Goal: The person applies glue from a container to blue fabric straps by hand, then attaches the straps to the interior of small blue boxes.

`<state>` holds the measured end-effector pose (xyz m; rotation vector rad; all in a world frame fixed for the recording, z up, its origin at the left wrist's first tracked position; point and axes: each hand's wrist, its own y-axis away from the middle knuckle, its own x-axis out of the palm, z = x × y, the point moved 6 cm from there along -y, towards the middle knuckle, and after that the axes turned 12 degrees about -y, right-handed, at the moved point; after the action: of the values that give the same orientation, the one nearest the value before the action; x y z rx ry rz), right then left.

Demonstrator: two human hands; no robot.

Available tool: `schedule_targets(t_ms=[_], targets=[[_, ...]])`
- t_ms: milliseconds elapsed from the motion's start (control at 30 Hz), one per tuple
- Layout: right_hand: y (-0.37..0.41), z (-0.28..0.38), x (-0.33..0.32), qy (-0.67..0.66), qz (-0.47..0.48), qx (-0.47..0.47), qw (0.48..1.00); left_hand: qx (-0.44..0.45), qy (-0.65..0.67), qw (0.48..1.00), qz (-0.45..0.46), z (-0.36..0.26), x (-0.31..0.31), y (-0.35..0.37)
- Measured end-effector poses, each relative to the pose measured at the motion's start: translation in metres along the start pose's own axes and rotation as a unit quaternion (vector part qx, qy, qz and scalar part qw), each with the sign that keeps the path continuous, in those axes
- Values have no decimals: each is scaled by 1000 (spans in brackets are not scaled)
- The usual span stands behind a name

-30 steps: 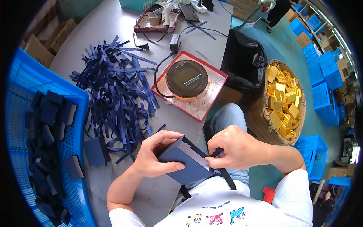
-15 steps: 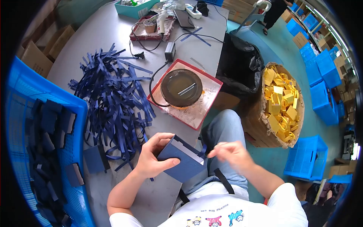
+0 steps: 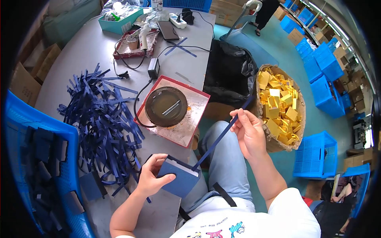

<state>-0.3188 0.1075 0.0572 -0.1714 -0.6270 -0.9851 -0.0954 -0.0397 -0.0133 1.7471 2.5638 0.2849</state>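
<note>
While my left hand (image 3: pixel 152 178) is closed around the navy box (image 3: pixel 177 178), thumb across its face, my right hand (image 3: pixel 248 133) pinches the upper end of a ribbon strip (image 3: pixel 216 139) that runs taut from the box's open top up to my fingers. Box sits at the near right edge of the table (image 3: pixel 79 47), partly over my lap. Containers: blue crate (image 3: pixel 75 158) at my left, loaded with dark navy box parts (image 3: pixel 43 146); red tray (image 3: pixel 190 119) ahead, holding a round lidded pot (image 3: pixel 166 106) with amber contents; cardboard drum (image 3: pixel 302 115) on the floor just beyond my right hand, full of yellow pieces (image 3: pixel 279 105); teal tray (image 3: pixel 119 20) at the far end, contents too small to tell. Around: loose pile of navy ribbons (image 3: pixel 101 115) between crate and red tray, a flat navy piece (image 3: pixel 91 184) beside the crate, a black bag (image 3: pixel 232 71) slumped against the table side next to the drum. The pot's cord trails across the table toward an adapter (image 3: pixel 152 68). Bare table shows beyond the ribbon pile. My right hand is near the drum rim, the taut strip crossing above my knee.
</note>
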Motion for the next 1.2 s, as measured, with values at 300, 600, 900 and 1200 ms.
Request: schedule_targets(t_ms=[300,600,900,1200], targets=[[-11,-22,14,-132,10,95,987,-31,-34,999,-1,11,-2,-2],[-29,-46,34,-12,40,119,992,-11,-100,993,61,6,4,-3],[-36,-72,39,112,27,104,988,7,-115,991,65,7,2,-5],[-42,-83,40,114,6,99,989,17,-119,991,66,5,2,-5]])
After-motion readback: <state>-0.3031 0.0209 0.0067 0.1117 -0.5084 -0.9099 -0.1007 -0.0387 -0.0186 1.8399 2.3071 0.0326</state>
